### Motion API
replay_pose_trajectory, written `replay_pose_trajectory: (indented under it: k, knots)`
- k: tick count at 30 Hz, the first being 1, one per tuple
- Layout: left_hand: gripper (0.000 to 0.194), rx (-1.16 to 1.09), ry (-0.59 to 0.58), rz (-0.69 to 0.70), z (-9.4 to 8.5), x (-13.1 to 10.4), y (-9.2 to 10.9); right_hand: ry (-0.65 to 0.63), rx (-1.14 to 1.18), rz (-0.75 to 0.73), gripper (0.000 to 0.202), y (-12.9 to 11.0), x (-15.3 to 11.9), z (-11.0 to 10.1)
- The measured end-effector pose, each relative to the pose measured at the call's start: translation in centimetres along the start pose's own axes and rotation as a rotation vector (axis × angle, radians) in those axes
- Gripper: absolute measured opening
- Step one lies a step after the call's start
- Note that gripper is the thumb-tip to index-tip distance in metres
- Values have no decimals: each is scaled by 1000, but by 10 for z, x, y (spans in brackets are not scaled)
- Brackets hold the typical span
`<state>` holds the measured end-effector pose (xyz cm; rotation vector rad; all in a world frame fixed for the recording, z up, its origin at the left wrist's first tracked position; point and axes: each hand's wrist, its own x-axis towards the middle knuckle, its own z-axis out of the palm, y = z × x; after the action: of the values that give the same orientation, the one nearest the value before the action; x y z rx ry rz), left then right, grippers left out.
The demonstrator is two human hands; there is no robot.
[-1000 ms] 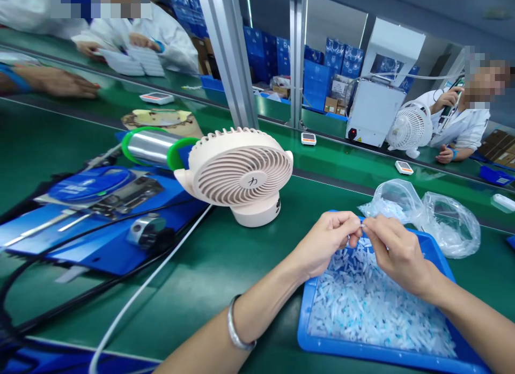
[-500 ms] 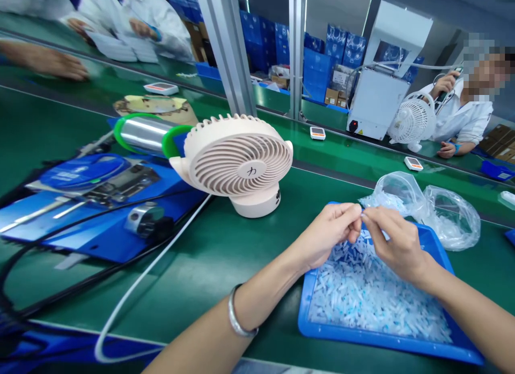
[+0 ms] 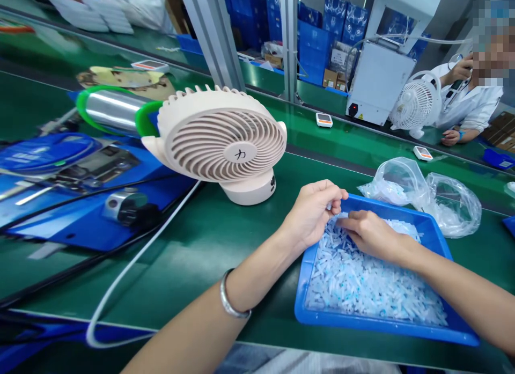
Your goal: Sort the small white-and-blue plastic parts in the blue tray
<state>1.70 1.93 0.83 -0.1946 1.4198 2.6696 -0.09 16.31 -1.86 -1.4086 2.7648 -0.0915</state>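
Many small white and pale blue pieces [image 3: 374, 288] fill a blue tray [image 3: 386, 331] on the green table. Over the tray's back left corner is my left hand [image 3: 316, 213], its fingers closed in a pinch; whatever they hold is too small to make out. My right hand [image 3: 372, 234] reaches down into the pieces near the same corner, fingertips touching them. Its fingers are pressed together, and what lies between them is hidden. A silver bangle [image 3: 230, 299] circles my left wrist.
A pink fan [image 3: 229, 143] stands left of the tray, its white cable [image 3: 137, 261] curving forward. Clear plastic bags [image 3: 446, 207] lie behind the tray. Blue plates with metal parts [image 3: 124, 207] are at left. Across the line sits a person [image 3: 466, 105] beside a white fan [image 3: 416, 103].
My right hand has moved away from my left fingertips and down into the pieces. My left hand stays pinched near the tray's corner. The view has shifted slightly.
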Motion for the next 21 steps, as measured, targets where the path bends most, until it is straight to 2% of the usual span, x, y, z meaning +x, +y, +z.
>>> replay_pose_trajectory:
  k: [4, 6, 10, 14, 21]
  knots:
    - [11, -20, -33, -40, 1, -1, 3, -49, -169, -19, 22, -3, 2, 6]
    - [11, 3, -44, -53, 2, -2, 4, -51, -182, -13, 19, -2, 2, 7]
    - [10, 66, -62, -61, 3, -4, 6, -21, -68, 13, 19, 0, 1, 4]
    - [11, 61, -63, -69, 2, -5, 6, 34, 90, -26, 22, -5, -1, -3]
    - [13, 36, -77, -58, 1, -3, 6, 69, 107, -58, 18, -16, 0, 2]
